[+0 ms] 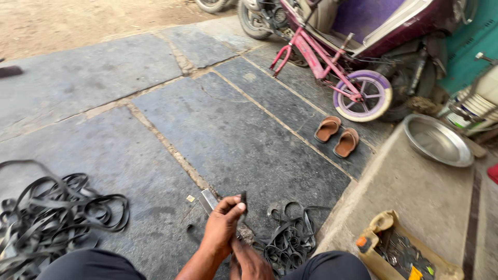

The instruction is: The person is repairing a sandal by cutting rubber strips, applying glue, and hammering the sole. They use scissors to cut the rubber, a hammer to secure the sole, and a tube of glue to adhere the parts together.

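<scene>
My left hand (223,225) is raised a little above the stone floor, its thumb and fingers pinched on a small black rubber strip (243,199). A flat metal blade (208,199) shows just behind that hand. My right hand (251,262) sits lower, close under the left one, fingers curled near the same strip; what it grips is hidden. A small pile of black rubber rings and strips (290,241) lies right beside both hands. My knees in dark trousers (332,265) frame the bottom edge.
A large tangle of black rubber bands (52,218) lies at left. Brown sandals (337,136), a pink child's bicycle (332,72) and a scooter stand at back right. A steel basin (438,141) and a box of tools (402,254) rest on the raised concrete ledge.
</scene>
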